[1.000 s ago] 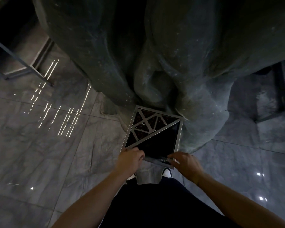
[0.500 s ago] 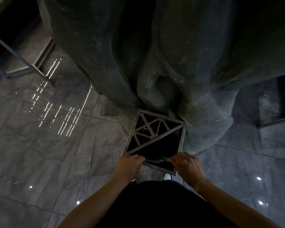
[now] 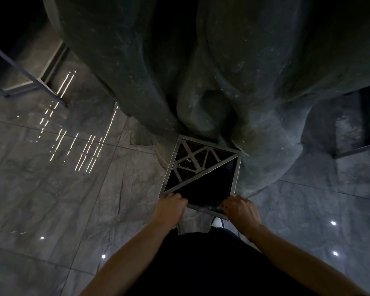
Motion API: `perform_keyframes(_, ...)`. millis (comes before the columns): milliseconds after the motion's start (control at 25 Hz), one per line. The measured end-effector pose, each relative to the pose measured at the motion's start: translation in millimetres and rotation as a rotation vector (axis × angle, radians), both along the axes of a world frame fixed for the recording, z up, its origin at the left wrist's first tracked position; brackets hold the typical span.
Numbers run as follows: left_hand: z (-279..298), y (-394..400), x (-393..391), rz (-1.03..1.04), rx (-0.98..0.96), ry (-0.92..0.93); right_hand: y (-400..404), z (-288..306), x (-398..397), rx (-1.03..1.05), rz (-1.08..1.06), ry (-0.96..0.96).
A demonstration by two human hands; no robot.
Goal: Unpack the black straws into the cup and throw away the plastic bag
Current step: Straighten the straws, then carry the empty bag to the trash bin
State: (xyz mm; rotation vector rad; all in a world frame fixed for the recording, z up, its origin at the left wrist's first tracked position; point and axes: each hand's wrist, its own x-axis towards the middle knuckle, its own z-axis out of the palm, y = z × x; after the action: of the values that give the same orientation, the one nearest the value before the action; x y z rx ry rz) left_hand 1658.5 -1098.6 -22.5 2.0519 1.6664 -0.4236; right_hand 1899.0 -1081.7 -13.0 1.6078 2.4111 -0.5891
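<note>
A square metal waste bin (image 3: pixel 234 178) stands on the floor below me, with a dark triangular opening (image 3: pixel 207 186) on the near side and a patterned grille behind it. My left hand (image 3: pixel 170 207) is curled at the bin's near left corner. At the near right rim, my right hand (image 3: pixel 239 210) has its fingers bent around a faint glint of clear plastic bag (image 3: pixel 214 207), which is barely visible in the dark. No straws or cup are in view.
A big rough rock-like form (image 3: pixel 201 71) rises right behind the bin. Glossy grey floor tiles (image 3: pixel 73 199) spread left and right. Metal frames stand at the far left (image 3: pixel 30 80) and far right (image 3: pixel 361 146). A white shoe tip (image 3: pixel 217 222) shows under the bin's near edge.
Both hands have moved forward to the bin's near rim and spread further apart. The thin shiny strip seen between them half a second ago now shows only by my right hand.
</note>
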Motion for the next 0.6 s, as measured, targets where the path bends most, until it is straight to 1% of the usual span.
perform_keyframes(80,-1,3,3,-0.01,-0.003,0.022,6,-3,1,-0.054,-0.018,-0.043)
perform_keyframes(200,-3,4,6,-0.02,-0.047,0.022,10,-6,0,-0.118,-0.037,-0.052)
perform_keyframes(360,-6,2,5,-0.042,-0.106,0.049,7,-8,-3,-0.312,-0.021,-0.09)
perform_keyframes(600,-8,4,-4,-0.034,-0.176,0.048,-7,-8,-8,-0.336,-0.043,-0.117)
